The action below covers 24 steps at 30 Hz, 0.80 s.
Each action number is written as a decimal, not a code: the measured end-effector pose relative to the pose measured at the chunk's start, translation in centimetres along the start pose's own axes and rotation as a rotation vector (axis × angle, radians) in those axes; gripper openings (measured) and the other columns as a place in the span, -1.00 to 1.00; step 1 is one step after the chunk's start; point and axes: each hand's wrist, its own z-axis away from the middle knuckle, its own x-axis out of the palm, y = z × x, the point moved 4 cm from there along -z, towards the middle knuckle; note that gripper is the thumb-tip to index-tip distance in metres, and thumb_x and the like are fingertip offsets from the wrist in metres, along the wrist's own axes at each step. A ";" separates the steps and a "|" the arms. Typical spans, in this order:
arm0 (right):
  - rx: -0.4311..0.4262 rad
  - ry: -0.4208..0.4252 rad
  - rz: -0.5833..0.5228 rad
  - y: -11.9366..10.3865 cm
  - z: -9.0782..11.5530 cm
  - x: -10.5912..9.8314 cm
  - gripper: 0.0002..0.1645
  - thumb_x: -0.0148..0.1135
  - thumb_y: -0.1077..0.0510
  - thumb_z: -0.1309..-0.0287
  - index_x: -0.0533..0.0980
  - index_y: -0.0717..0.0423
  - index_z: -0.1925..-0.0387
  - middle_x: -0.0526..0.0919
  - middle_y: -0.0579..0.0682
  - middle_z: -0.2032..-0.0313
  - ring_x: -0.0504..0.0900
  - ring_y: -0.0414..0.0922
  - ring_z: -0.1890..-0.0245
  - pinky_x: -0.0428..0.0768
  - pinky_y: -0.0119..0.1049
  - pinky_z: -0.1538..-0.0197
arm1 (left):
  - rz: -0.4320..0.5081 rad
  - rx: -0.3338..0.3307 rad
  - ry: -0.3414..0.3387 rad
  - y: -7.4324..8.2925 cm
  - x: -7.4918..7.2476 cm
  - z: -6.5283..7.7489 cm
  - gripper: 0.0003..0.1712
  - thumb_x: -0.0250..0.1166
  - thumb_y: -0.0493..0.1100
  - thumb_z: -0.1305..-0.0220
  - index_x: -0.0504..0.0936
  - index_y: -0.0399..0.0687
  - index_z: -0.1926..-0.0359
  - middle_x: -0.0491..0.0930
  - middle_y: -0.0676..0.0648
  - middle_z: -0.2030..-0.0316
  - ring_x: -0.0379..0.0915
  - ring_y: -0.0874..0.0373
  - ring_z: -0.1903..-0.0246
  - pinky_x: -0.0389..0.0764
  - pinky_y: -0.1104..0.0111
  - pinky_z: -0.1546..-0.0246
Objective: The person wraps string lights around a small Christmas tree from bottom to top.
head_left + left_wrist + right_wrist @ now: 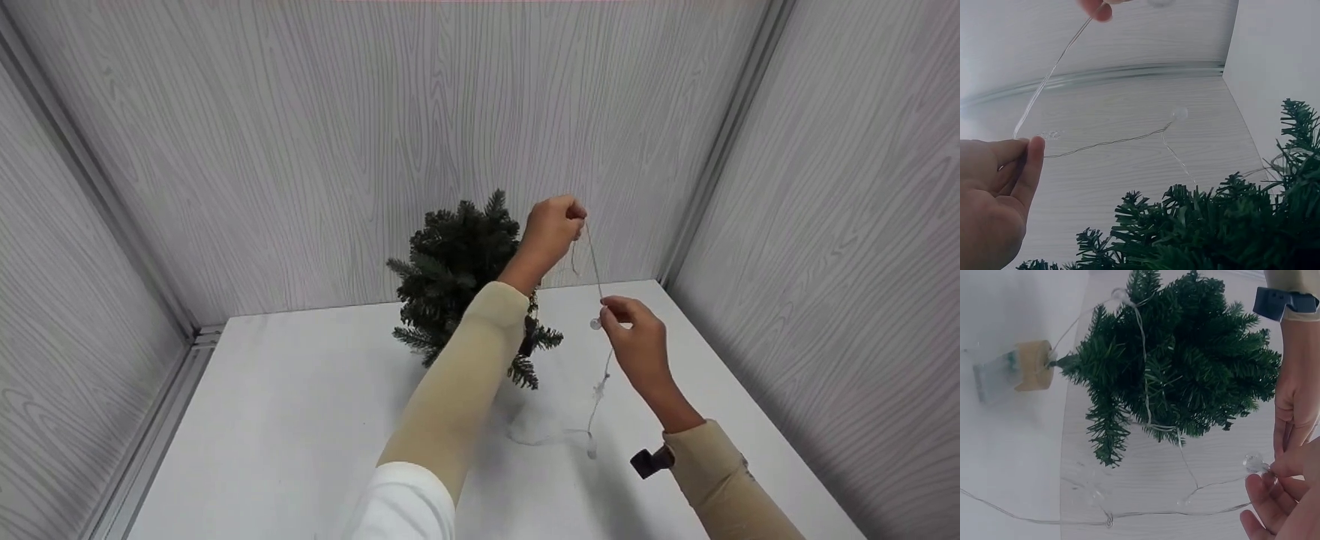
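A small green artificial Christmas tree point(457, 262) stands on the white table, partly covered by the left forearm in the head view. My left hand point(551, 229) is raised at its right side and pinches the thin clear wire of a string of fairy lights point(1050, 73). Lower and nearer, my right hand point(637, 341) pinches the same string, with a clear round bulb point(1252, 462) right at its fingertips. Between both hands the wire runs taut. From the left fingertips another stretch leads to the branches, and part of the string lies along the tree in the right wrist view.
The loose end of the string point(551, 437) droops from the right hand onto the table point(292, 405). Beside the tree's wooden base point(1036, 365) is a translucent box point(996, 377). Grey wood-grain panels point(337, 150) enclose the table at the back and both sides.
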 end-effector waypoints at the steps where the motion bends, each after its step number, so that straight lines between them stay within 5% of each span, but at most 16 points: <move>1: 0.002 -0.006 -0.013 -0.2 0.0 0.2 -0.71 0.19 0.21 -0.40 0.62 0.26 -0.05 0.70 0.12 0.13 0.67 -0.04 0.09 0.53 -0.52 0.13 | -0.020 0.001 -0.005 0.0 -0.2 -0.1 -0.85 0.17 -0.29 -0.48 0.67 -0.17 0.09 0.70 -0.13 0.21 0.61 0.17 0.29 0.58 0.39 0.20; 10: -0.024 -0.006 -0.104 -1.5 1.2 0.7 -0.76 0.22 0.20 -0.40 0.66 0.23 0.00 0.74 0.09 0.21 0.70 -0.09 0.28 0.57 -0.52 0.19 | -0.172 0.025 -0.066 0.6 -2.1 -0.6 -0.78 0.09 -0.30 -0.52 0.66 -0.12 0.02 0.66 -0.10 0.07 0.60 0.12 0.17 0.58 0.35 0.15; 17: -0.053 -0.018 -0.124 -3.2 2.3 0.9 -0.77 0.24 0.19 -0.39 0.66 0.22 0.03 0.73 0.05 0.22 0.72 -0.09 0.23 0.59 -0.50 0.14 | -0.270 0.048 -0.054 1.5 -4.2 -1.2 -0.76 0.09 -0.26 -0.54 0.68 -0.08 -0.01 0.67 -0.07 -0.03 0.59 0.11 0.01 0.58 0.33 -0.01; 24: -0.091 -0.065 -0.150 -6.0 4.0 2.0 -0.77 0.28 0.14 -0.36 0.66 0.16 0.03 0.74 -0.02 0.20 0.68 -0.12 0.12 0.62 -0.27 0.03 | -0.329 0.070 -0.034 2.3 -6.1 -2.0 -0.79 0.10 -0.26 -0.54 0.66 -0.08 0.02 0.65 -0.06 -0.01 0.56 0.11 0.00 0.55 0.33 -0.04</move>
